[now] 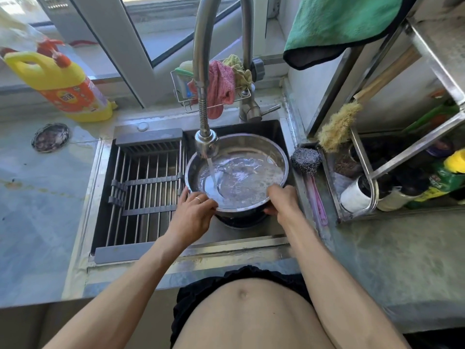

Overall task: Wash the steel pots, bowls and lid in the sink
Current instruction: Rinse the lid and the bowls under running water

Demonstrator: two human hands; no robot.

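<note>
a person stands at a kitchen sink (274, 132), seen from above, both bare hands holding a round steel bowl (251, 144) by its near rim; the left hand (195, 210) has its fingers curled over the rim's near-left edge, a ring on one finger; the right hand (281, 200) clasps the near-right edge, thumb on the rim and fingers wrapped underneath; between the two hands the bowl is part full of bubbling water; beyond the grip, a thin stream falls into the bowl from the spray head of a tall curved tap (205, 139); under the bowl, just below the hands, a dark round object shows, too hidden to identify; to the left of the left hand, a slatted drying rack (148, 187) lies across the sink's left half; to the right of the right hand, a steel wool scrubber (305, 159) with a pink handle rests on the sink's edge; further right, a bristle brush (336, 127) leans on a metal shelf; far left of the grip, a yellow detergent bottle (63, 84) stands on the counter (37, 197); behind the tap, a pink cloth (222, 86) hangs from a wire caddy; a green towel (339, 21) hangs above right.
</note>
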